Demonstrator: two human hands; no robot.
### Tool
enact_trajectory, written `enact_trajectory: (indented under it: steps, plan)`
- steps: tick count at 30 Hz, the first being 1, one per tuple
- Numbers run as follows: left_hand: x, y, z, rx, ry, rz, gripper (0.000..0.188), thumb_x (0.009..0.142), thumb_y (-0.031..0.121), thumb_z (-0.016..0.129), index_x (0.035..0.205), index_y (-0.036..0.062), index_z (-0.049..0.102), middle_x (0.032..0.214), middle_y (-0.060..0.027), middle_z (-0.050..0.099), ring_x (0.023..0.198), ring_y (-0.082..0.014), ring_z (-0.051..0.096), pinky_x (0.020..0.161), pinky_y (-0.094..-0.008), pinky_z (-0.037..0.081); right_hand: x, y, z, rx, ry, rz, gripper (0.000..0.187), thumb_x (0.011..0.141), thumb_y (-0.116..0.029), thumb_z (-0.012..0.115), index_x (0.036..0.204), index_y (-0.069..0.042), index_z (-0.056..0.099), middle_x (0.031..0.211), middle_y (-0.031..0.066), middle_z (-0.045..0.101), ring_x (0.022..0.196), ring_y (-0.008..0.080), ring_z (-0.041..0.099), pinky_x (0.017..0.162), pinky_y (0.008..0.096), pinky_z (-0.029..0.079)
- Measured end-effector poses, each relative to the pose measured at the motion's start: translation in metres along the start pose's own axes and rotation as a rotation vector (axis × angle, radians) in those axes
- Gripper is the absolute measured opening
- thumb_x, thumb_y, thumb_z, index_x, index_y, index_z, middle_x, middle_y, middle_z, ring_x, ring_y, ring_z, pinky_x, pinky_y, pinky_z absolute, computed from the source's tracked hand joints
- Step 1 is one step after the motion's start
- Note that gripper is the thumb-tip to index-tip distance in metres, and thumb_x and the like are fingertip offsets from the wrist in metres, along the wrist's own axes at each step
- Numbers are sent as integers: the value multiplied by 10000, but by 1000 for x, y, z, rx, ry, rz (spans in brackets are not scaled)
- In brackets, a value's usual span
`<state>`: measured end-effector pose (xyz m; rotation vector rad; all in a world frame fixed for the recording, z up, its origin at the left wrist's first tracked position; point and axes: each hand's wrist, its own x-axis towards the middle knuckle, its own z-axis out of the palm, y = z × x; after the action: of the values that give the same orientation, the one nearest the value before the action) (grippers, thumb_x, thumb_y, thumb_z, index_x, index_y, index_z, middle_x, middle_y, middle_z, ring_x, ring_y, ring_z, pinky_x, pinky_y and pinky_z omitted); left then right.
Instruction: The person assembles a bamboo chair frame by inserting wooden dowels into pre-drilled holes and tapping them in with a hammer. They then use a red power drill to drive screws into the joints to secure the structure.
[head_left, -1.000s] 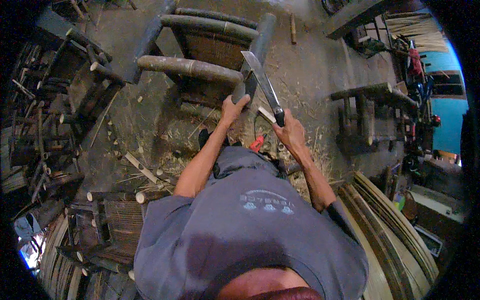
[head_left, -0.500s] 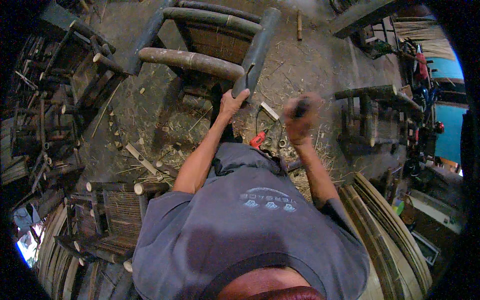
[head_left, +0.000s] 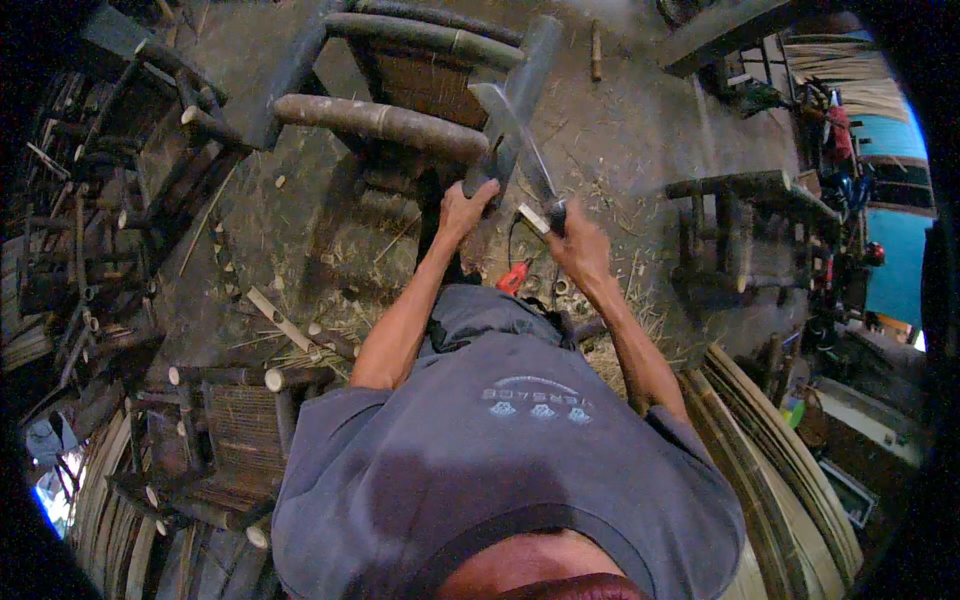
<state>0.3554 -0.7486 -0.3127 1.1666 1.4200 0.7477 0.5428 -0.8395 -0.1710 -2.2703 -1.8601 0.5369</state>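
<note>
I have one view only, from the left of the two cameras on the person's head, looking steeply down over the chest and both forearms, which enter from the lower edge. Its left is the person's left. The fisheye bends straight edges near the dark round rim. The lens sits near the grey shirt (head_left: pixel 500 470), which fills the lower middle. Just past the fingers of the left hand (head_left: pixel 466 205) and right hand (head_left: pixel 578 245) I see the bamboo chair frame (head_left: pixel 385 120) at arm's reach; beyond the fingertips, toward the top edge, lies the dirt floor (head_left: pixel 630 130). No second view shares this.
</note>
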Motion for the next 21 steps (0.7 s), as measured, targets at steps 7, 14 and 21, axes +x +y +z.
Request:
enact_trajectory:
  steps: [7, 14, 21]
  plan:
    - [-14, 14, -10, -21, -2, 20, 723, 693, 578, 660, 1036, -56, 608, 990, -190, 646, 937, -271, 619, 835, -356, 455, 2, -48, -92, 325, 505, -258, 268, 773, -167, 669, 942, -43, 503, 683, 116, 558, 585, 241, 559, 547, 342, 453]
    - [-25, 31, 0, 24, -68, -23, 734, 683, 618, 654, 1024, -31, 623, 978, -189, 647, 935, -276, 617, 840, -360, 453, -8, 12, 11, 42, 70, 18, 409, 747, -244, 695, 1029, -70, 455, 782, 230, 620, 733, 416, 611, 617, 484, 478]
    - [-23, 28, -4, 112, 95, -14, 607, 738, 538, 667, 981, -18, 629, 935, -141, 663, 857, -251, 617, 802, -356, 465, 6, -60, -97, 451, 521, -148, 351, 753, -136, 675, 1014, -51, 456, 781, 203, 616, 727, 359, 631, 630, 414, 480]
